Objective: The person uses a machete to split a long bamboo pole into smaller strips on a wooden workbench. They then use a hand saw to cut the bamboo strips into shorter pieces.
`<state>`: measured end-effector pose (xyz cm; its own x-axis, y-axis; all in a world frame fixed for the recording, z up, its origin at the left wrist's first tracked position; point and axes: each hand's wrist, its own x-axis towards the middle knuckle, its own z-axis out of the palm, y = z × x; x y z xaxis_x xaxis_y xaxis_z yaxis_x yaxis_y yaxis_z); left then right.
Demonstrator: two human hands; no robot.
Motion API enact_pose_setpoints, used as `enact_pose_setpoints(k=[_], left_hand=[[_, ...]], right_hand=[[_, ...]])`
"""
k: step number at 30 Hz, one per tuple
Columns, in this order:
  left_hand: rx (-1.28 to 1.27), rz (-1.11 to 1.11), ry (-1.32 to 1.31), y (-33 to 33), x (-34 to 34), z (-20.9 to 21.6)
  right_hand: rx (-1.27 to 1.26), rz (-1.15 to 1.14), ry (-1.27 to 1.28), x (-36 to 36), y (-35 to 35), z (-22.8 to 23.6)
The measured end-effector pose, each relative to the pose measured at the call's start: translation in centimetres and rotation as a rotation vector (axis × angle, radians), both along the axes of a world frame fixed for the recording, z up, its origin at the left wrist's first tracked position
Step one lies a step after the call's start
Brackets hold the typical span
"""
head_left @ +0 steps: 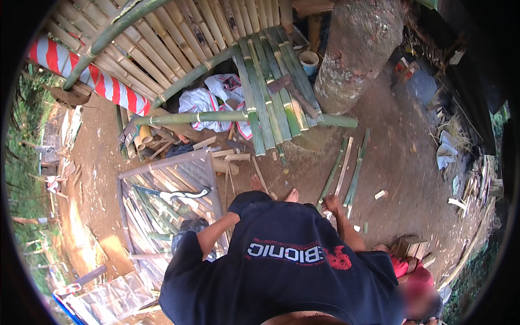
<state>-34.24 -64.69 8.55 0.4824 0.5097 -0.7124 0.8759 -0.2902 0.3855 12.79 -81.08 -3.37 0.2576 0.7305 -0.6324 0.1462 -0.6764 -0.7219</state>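
Note:
My right hand point(331, 203) is closed low over the ground, its fingers curled around the lower part of a pale split bamboo strip point(344, 165). Green bamboo strips point(355, 176) lie on either side of that strip. My left forearm point(218, 233) reaches inward to dark cloth at my knee, which hides the left hand and its fingers. Left of that arm, a saw point(187, 193) with a curved black-and-white handle rests on a wood-framed panel point(165, 162) covered with split bamboo pieces. My bare feet point(292, 195) show just ahead of the dark shirt.
Ahead stands a green bamboo slat bench point(265, 114) with a hatchet point(297, 97) on it. A thick tree trunk point(355, 59) rises beside it. White sacks point(197, 105) lie under the slatted bamboo platform point(162, 40). Another person in red point(414, 271) sits close by at lower right.

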Motion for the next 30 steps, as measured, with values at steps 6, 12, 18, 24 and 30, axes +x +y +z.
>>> enact_pose_setpoints(k=[6, 12, 18, 24, 30], left_hand=[[-0.233, 0.285, -0.171, -3.1, -4.2, 1.2], [-0.447, 1.033, -0.473, 0.9, -1.4, 9.1], [-0.555, 0.790, -0.858, 7.4, 11.3, 15.7], [-0.652, 0.643, -0.807, 13.5, 13.5, 14.2], [-0.514, 0.776, -0.898, 18.9, 13.4, 11.1]], right_hand=[[-0.022, -0.003, -0.036, -1.4, 2.4, 4.4], [0.162, 0.061, 0.013, -6.0, 11.1, 14.5], [0.428, 0.312, 0.189, -13.5, 20.1, 26.8], [0.507, 0.260, 0.312, -14.8, 24.1, 24.9], [0.379, -0.081, 0.275, -15.0, 28.8, 26.0]])
